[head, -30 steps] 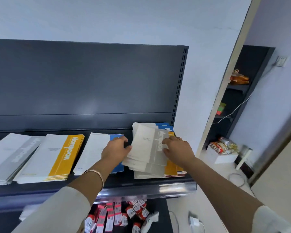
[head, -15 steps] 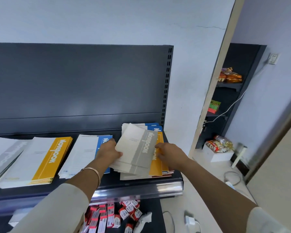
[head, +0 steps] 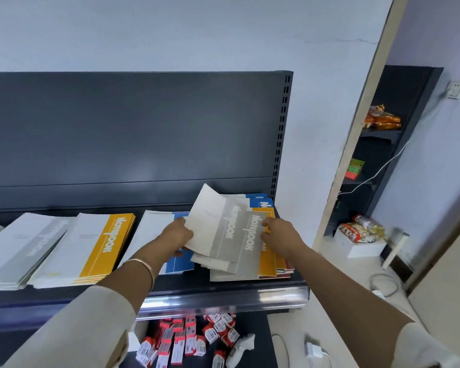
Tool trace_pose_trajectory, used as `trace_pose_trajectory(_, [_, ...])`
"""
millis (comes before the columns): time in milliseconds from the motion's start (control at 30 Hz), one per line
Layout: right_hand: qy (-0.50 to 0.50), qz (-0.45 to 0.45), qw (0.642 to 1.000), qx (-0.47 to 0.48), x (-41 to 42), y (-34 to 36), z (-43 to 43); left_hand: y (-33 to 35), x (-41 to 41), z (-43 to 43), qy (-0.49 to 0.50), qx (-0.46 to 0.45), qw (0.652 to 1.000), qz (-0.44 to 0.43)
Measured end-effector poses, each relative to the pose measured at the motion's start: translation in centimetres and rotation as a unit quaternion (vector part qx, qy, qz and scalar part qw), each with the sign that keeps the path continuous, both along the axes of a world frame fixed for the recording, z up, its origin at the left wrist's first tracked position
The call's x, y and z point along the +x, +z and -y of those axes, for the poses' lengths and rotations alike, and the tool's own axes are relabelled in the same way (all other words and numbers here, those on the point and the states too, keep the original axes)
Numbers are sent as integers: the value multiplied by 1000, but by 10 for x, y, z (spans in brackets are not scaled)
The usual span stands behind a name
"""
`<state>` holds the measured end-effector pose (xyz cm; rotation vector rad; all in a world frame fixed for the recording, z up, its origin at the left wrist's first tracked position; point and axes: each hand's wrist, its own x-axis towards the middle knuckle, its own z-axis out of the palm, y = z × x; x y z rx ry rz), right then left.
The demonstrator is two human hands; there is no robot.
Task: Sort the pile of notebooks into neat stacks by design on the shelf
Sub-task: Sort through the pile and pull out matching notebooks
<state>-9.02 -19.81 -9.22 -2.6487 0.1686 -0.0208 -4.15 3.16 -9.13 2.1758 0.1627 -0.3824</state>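
On the dark shelf [head: 191, 284] the mixed pile [head: 268, 264] lies at the right end, and everything else is best placed from it. The left hand [head: 177, 239] grips a grey notebook [head: 213, 221] by its left edge, just above the pile's left side. The back corner is raised and the cover bends slightly. The right hand [head: 279, 235] is at the pile's right side, its fingers [head: 266, 222] bent against the right edge of a second grey notebook [head: 250, 245] lying on top. I cannot tell whether they pinch it or only steady it. Three sorted stacks sit to the left of the pile: a blue stack [head: 179, 262] just beside it, an orange stack [head: 96, 245] next, and a grey stack [head: 19, 248] well apart, farthest out. A sliver of one more shows at the frame's edge. Two grey notebooks are loose on the pile, with orange and blue covers showing beneath. The raised notebook's long axis runs roughly front to back, much like the stacks. Its home is probably the grey stack, which the left hand is nearer, so the carry would cross both other stacks.
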Motion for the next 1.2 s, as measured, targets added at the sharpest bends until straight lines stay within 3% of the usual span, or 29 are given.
trace_pose_trajectory(233, [-23, -9, 999, 39, -1, 0, -7, -3, -9, 8, -36, 4, 999, -39])
trace_pose_trajectory(400, [-7, -26, 998, 58, -2, 1, -2, -2, -10, 16, -66, 112, 989, 67])
trace_pose_trajectory(467, [-4, -29, 998, 62, -3, 0, 1, 0, -11, 16, -63, 74, 992, 85])
trace_pose_trajectory(567, [-18, -20, 996, 85, -1, -4, 3, 4, -15, 15, -13, -61, 994, 84])
trace_pose_trajectory(633, [-48, -17, 988, 149, 4, -3, 3, 6, -19, 17, 18, -136, 987, 85])
trace_pose_trajectory(700, [-104, -39, 947, 302, 7, -1, 1, 6, -22, 20, 51, -196, 975, 87])
trace_pose_trajectory(767, [-140, -75, 879, 449, 4, 1, -1, 6, -26, 22, 83, -246, 962, 86])
trace_pose_trajectory(867, [-163, -86, 824, 537, -1, -1, 0, 4, -28, 20, 106, -307, 942, 81])
trace_pose_trajectory(967, [-109, -97, 813, 564, 0, 1, -7, 4, -29, 21, 93, -335, 934, 81])
trace_pose_trajectory(1100, [-74, -85, 788, 605, 5, 3, -24, 9, -27, 21, 88, -308, 944, 85])
trace_pose_trajectory(1200, [-73, -22, 844, 531, 15, 0, -29, 9, -25, 16, 104, -240, 961, 83])
